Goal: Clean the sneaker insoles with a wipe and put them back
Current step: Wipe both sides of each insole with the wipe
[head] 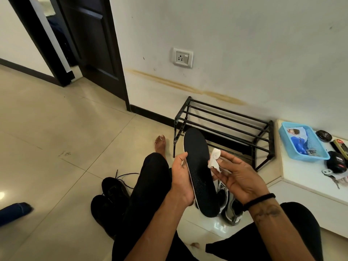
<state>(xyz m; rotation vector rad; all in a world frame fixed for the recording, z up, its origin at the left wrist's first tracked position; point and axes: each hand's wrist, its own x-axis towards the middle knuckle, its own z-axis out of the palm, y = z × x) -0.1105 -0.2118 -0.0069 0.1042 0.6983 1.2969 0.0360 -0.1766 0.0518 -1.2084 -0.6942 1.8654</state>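
**Black insole held up, wipe at its edge**

Black foam is presented face-up: the insole (200, 172) is held in the air above the lap, toe end pointing away toward the rack (224, 129). It is gripped along its near-left edge by the left hand (181, 178), whose fingers are curled round that rim with the thumb lying up the side. A crumpled white wipe (214, 159) is pinched at the fingertips of the right hand (237, 178), pressed against the insole's right edge; the remaining fingers are loosely extended.

Below the insole a grey sneaker (230, 208) stands on the floor (56, 129), partly hidden. A black pair (111, 196) lies to the left, beside the leg.

Wiping is judged to be under way, with refitting not yet begun. Several risks are seen from here:

- The insole could be bent or flicked loose, since it is held on one side only while pressure is applied from the other.
- The wipe is small and bunched, so patches could be missed, especially the toe end.
- A damp insole could be wrinkled when pushed back into the sneaker.
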